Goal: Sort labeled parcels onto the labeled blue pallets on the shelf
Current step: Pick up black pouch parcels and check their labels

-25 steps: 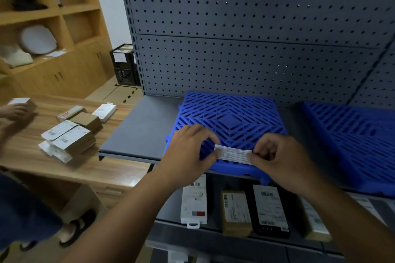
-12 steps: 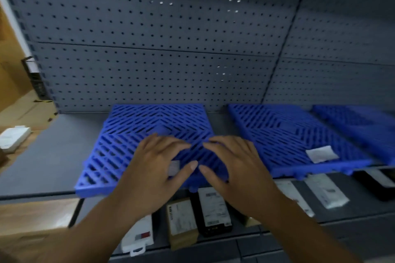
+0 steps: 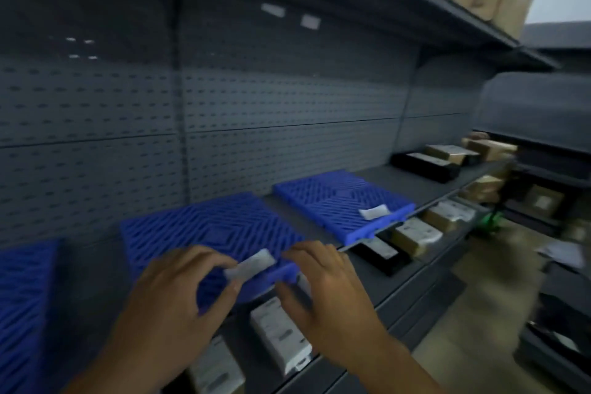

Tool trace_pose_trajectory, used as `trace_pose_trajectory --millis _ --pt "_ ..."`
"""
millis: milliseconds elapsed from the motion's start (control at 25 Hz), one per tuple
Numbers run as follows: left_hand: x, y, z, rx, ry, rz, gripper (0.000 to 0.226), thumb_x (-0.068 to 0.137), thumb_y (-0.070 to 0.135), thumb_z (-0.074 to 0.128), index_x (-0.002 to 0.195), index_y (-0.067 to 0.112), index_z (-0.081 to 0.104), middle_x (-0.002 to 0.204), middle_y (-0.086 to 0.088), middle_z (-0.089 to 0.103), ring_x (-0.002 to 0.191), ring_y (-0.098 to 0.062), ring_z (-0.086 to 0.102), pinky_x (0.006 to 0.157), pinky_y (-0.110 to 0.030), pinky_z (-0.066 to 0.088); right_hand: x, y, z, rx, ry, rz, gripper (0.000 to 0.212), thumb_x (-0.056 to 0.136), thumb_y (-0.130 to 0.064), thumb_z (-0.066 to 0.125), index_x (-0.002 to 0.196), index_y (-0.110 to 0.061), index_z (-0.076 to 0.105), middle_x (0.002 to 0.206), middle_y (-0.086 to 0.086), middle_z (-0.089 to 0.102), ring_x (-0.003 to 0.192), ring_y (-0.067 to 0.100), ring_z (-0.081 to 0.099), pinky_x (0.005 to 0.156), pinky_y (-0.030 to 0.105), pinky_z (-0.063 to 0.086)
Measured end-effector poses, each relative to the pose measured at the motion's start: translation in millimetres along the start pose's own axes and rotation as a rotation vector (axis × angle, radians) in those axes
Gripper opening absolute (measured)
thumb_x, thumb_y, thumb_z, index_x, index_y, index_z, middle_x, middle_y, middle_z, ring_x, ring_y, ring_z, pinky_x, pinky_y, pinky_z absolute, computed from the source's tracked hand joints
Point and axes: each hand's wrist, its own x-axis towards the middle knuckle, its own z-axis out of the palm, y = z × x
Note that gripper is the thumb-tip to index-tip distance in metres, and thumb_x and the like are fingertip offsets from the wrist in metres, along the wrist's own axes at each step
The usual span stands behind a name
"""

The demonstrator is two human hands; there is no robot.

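Nearest the camera, parcels (image 3: 281, 339) are lying in a row on the lower shelf (image 3: 412, 281), its front lip running up to the right. Just above them, both hands are working at the front edge of the middle blue pallet (image 3: 204, 227). The left hand (image 3: 179, 294) is curling over that edge, its grip half closed with thumb and fingers touching the left end of a white label (image 3: 251, 264); whether it is pinching or only pressing the label cannot be told through the blur. The right hand (image 3: 323, 285) is sitting at the pallet's front right corner with fingers spread and loosely bent, holding nothing that shows.

At the left, another blue pallet (image 3: 22, 307) is running out of view. Farther right, a third blue pallet (image 3: 339, 201) is lying at the shelf's front edge, apart from the middle one by a bare strip of grey shelf, with a white label (image 3: 372, 212) near its front right corner. Beyond it the shelf is lying bare up to a black box (image 3: 425, 165) and brown parcels (image 3: 489, 147) at the far end. A pegboard back panel (image 3: 256, 121) is standing behind everything.
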Motion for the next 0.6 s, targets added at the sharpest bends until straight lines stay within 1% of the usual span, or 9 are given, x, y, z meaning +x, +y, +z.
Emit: trace_pose_trajectory --millis 40,160,240,320,400,480,600 --pt "17 22 21 -0.022 -0.011 0.031 0.019 0.089 0.065 0.051 0.100 0.052 0.059 0.101 0.035 0.056 0.099 0.011 0.052 0.086 -0.022 0.037 -5 30 -13 -0.024 0.018 0.027 0.043 0.098 -0.056 0.045 0.134 -0.034 0.052 0.132 -0.013 0.050 0.122 0.013 0.047 0.102 0.031 0.037" --pt "64 94 90 -0.070 -0.043 0.086 0.020 0.091 0.064 0.052 0.103 0.050 0.059 0.102 0.033 0.056 0.101 0.007 0.052 0.088 -0.020 0.039 -21 122 -52 -0.074 0.068 0.101 0.045 0.096 -0.059 0.044 0.134 -0.037 0.052 0.132 -0.016 0.050 0.124 0.011 0.047 0.103 0.030 0.038" --pt "92 142 133 -0.120 -0.058 0.123 0.022 0.091 0.065 0.054 0.102 0.047 0.061 0.101 0.031 0.058 0.100 0.003 0.054 0.089 -0.023 0.043 -31 179 -77 -0.108 0.090 0.139 0.047 0.095 -0.060 0.043 0.135 -0.037 0.052 0.133 -0.017 0.049 0.124 0.009 0.046 0.103 0.028 0.038" --pt "120 189 174 -0.177 -0.058 0.166 0.026 0.087 0.064 0.054 0.101 0.044 0.065 0.100 0.031 0.060 0.101 0.006 0.055 0.089 -0.023 0.044 -46 235 -100 -0.127 0.103 0.203 0.047 0.093 -0.060 0.043 0.134 -0.038 0.053 0.130 -0.020 0.048 0.121 0.006 0.048 0.101 0.023 0.037" --pt "145 229 211 -0.232 -0.081 0.201 0.025 0.088 0.065 0.053 0.103 0.048 0.063 0.106 0.035 0.057 0.108 0.011 0.050 0.091 -0.019 0.041 -60 283 -120 -0.157 0.111 0.267 0.044 0.091 -0.059 0.045 0.130 -0.040 0.054 0.126 -0.022 0.049 0.117 0.004 0.050 0.096 0.022 0.039" --pt "169 263 246 -0.265 -0.137 0.249 0.025 0.090 0.066 0.049 0.106 0.051 0.059 0.109 0.037 0.055 0.112 0.011 0.047 0.095 -0.019 0.040 -73 326 -136 -0.165 0.120 0.345 0.039 0.090 -0.056 0.053 0.125 -0.039 0.057 0.120 -0.021 0.052 0.111 0.005 0.054 0.089 0.023 0.043" --pt "207 305 298 -0.276 -0.182 0.306 0.036 0.088 0.072 0.039 0.110 0.051 0.057 0.112 0.034 0.055 0.112 0.010 0.046 0.095 -0.016 0.038 -84 389 -148 -0.152 0.147 0.458 0.037 0.083 -0.045 0.074 0.117 -0.037 0.063 0.113 -0.019 0.057 0.101 0.007 0.060 0.081 0.026 0.047"
